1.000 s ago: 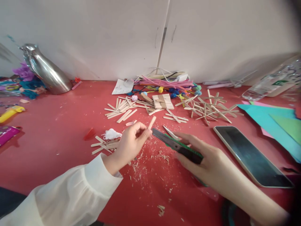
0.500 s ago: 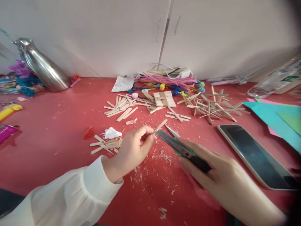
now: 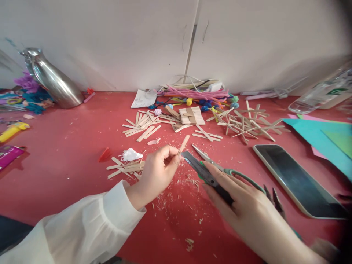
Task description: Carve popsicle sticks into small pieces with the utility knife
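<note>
Between thumb and fingers, my left hand (image 3: 158,172) pinches a wooden craft stick (image 3: 183,143), its free end pointing up and away from me. My right hand (image 3: 242,194) is closed around a utility knife (image 3: 209,176) with a black and green body. The knife's blade tip is at the stick, close to my left fingertips; whether it touches the wood I cannot tell. Wood shavings (image 3: 189,179) lie scattered on the red table below. Beside and partly behind my right hand rest scissors (image 3: 244,176) with grey-green handles.
Craft sticks lie in piles at the back (image 3: 143,124), back right (image 3: 250,123) and left (image 3: 126,167). A phone (image 3: 297,179) and coloured paper (image 3: 319,135) are on the right. Pliers tips (image 3: 276,200) show beside my right wrist. A metal jug (image 3: 55,80) stands back left.
My right hand and the knife have moved left and slightly toward me, uncovering the scissors' handle and the pliers tips. The craft stick is now tilted more upright in my left hand.
</note>
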`<action>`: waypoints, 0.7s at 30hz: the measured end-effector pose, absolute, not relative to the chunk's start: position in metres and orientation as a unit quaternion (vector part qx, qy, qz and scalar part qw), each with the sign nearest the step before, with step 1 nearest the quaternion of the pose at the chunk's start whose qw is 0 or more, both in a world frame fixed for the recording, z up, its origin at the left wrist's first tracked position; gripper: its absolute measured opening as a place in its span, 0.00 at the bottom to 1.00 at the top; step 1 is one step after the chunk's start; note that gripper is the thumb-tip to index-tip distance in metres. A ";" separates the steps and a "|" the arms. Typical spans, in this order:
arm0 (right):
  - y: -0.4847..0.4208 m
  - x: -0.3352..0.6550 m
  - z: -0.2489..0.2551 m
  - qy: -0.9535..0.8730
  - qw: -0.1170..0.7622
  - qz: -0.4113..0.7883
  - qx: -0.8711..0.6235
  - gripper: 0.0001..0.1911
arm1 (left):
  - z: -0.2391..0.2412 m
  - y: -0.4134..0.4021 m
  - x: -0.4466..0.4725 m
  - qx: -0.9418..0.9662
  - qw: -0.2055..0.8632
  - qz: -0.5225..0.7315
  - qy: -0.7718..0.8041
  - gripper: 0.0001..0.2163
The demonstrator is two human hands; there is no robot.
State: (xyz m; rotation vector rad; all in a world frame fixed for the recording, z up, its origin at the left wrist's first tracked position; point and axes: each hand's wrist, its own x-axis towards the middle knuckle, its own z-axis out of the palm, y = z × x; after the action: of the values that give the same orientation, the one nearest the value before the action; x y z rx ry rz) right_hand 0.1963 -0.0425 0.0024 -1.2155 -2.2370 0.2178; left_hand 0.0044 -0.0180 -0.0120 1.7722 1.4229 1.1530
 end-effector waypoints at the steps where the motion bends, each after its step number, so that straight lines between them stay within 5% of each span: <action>1: -0.043 0.196 0.002 -0.831 0.290 0.102 -0.464 0.18 | -0.013 -0.018 0.005 0.666 0.288 0.432 0.536 0.07; 13: -0.040 0.195 0.010 -0.688 0.240 0.390 -0.562 0.25 | -0.009 -0.015 0.004 0.666 0.287 0.427 0.540 0.06; 21: -0.039 0.201 0.002 -0.796 0.300 0.138 -0.507 0.20 | 0.000 -0.014 0.004 0.607 0.397 0.459 0.513 0.06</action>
State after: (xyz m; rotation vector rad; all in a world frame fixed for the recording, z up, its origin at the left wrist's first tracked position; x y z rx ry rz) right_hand 0.2014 -0.0387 0.0023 -1.3452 -2.1141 0.3654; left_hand 0.0043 -0.0141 -0.0003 1.5368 1.3004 1.1628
